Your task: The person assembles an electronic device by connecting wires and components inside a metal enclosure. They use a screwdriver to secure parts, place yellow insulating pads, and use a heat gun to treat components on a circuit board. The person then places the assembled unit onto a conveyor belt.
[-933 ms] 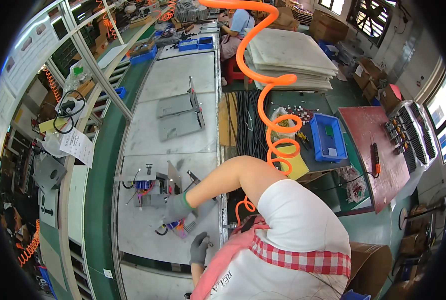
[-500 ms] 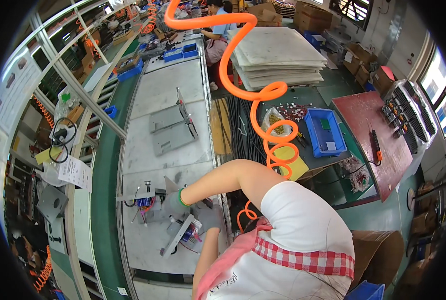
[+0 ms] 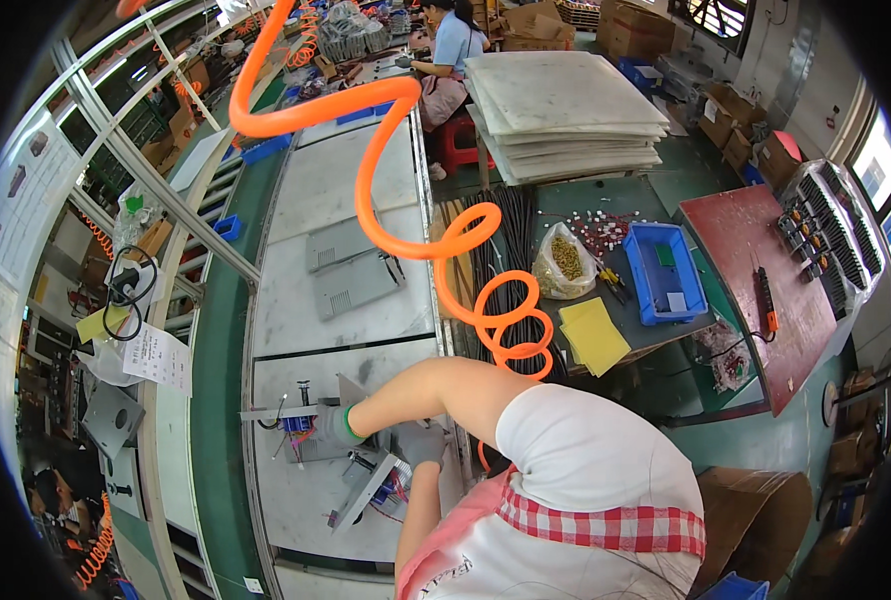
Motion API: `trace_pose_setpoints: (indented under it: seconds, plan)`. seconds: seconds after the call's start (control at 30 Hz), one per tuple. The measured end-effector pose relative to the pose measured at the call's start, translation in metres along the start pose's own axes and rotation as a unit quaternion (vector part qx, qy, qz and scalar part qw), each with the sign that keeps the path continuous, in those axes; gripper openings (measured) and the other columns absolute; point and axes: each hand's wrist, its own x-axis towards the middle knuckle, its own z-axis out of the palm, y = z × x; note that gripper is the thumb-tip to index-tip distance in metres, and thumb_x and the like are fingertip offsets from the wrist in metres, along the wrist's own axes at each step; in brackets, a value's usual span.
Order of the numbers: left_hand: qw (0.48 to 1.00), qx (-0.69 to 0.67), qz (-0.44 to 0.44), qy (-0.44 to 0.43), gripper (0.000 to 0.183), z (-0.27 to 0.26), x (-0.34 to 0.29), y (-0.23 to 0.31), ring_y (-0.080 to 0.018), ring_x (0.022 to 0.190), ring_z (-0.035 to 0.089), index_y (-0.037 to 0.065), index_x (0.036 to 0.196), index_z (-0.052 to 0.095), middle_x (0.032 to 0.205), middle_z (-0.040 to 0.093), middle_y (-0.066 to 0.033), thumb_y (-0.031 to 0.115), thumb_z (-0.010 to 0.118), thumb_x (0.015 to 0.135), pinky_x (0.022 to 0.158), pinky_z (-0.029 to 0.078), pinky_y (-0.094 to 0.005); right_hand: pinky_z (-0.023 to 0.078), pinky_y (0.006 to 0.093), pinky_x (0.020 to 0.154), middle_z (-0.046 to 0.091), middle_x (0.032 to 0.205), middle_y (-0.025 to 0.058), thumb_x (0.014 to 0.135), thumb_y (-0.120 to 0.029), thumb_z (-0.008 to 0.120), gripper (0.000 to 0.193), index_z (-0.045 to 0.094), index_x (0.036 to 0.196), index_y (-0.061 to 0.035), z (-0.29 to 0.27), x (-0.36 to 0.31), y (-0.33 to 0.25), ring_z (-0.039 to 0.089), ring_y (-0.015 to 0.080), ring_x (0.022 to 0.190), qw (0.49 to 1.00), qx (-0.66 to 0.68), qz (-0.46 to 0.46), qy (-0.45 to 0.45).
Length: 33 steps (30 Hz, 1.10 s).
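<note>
My right hand (image 3: 340, 426), in a grey glove with a green cuff, reaches across the white worktable. It lies beside a metal-plate assembly (image 3: 294, 424) with a blue part and loose wires; its fingertips are hidden. My left hand (image 3: 422, 443), also gloved in grey, is close to its right, fingers curled; what they hold is hard to make out. Below the hands lies a second assembly (image 3: 364, 497), a tilted metal strip with blue parts and red and purple wires. A grey plate edge (image 3: 352, 392) stands up behind my right hand.
Grey vented housings (image 3: 358, 290) lie farther up the table. An orange coiled hose (image 3: 438, 248) hangs in front. To the right are a bag of brass-coloured parts (image 3: 566, 262), yellow sheets (image 3: 594, 335) and a blue bin (image 3: 664, 275). A co-worker (image 3: 454, 45) sits at the far end.
The view has shifted slightly, and the hose appears farther left. My left hand has drawn up and its fingers look more curled. My right hand stays beside the first assembly.
</note>
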Motion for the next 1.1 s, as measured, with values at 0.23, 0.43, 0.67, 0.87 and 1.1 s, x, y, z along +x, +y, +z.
trace_pose_setpoints:
  seconds: [0.23, 0.43, 0.67, 0.87, 1.1]
  plan:
    - [0.994, -0.025, 0.015, -0.103, 0.082, -0.024, -0.07, -0.033, -0.0405, 0.11, 0.055, -0.002, 0.14, 0.027, 0.123, 0.053, -0.0268, 0.014, 0.065, 0.069, 0.091, 0.047, -0.0425, 0.048, 0.0383, 0.088, 0.056, 0.12, 0.0061, 0.08, -0.025, 0.053, 0.047, 0.047, 0.126, -0.0165, 0.024, 0.009, 0.016, 0.057, 0.0259, 0.107, 0.989, -0.125, -0.074, -0.024]
    - [0.97, 0.086, -0.026, -0.225, 0.068, -0.002, -0.156, -0.149, -0.0387, 0.106, 0.057, 0.011, 0.138, 0.033, 0.122, 0.055, -0.0212, 0.02, 0.062, 0.077, 0.087, 0.048, -0.0409, 0.049, 0.0379, 0.082, 0.06, 0.108, -0.0004, 0.086, -0.021, 0.05, 0.023, 0.057, 0.107, -0.0185, -0.036, 0.0, 0.001, 0.059, 0.0215, 0.101, 0.965, -0.217, -0.052, -0.136]
    - [0.98, 0.098, -0.058, -0.162, 0.058, 0.015, -0.202, -0.202, -0.0391, 0.102, 0.058, 0.01, 0.13, 0.039, 0.115, 0.056, -0.0211, 0.026, 0.06, 0.079, 0.084, 0.048, -0.0429, 0.049, 0.0374, 0.074, 0.063, 0.097, 0.001, 0.084, -0.017, 0.055, 0.014, 0.062, 0.095, -0.0174, 0.001, -0.01, -0.034, 0.061, 0.0216, 0.088, 0.936, -0.333, -0.02, -0.114]
    - [0.987, 0.106, -0.051, -0.113, 0.051, 0.019, -0.205, -0.214, -0.0394, 0.099, 0.058, 0.01, 0.124, 0.044, 0.108, 0.058, -0.0211, 0.031, 0.059, 0.08, 0.081, 0.048, -0.0447, 0.049, 0.0385, 0.075, 0.063, 0.096, 0.002, 0.082, -0.017, 0.056, 0.015, 0.063, 0.096, -0.0164, 0.048, -0.035, -0.086, 0.061, 0.0226, 0.088, 0.943, -0.307, 0.058, -0.116]
    - [0.989, 0.111, -0.047, -0.084, 0.044, 0.017, -0.21, -0.23, -0.0397, 0.094, 0.059, 0.009, 0.116, 0.051, 0.101, 0.059, -0.021, 0.037, 0.057, 0.082, 0.077, 0.048, -0.0467, 0.049, 0.0398, 0.075, 0.064, 0.095, 0.0031, 0.08, -0.017, 0.058, 0.017, 0.063, 0.096, -0.0152, 0.059, -0.066, -0.123, 0.061, 0.0238, 0.088, 0.956, -0.264, 0.048, -0.115]
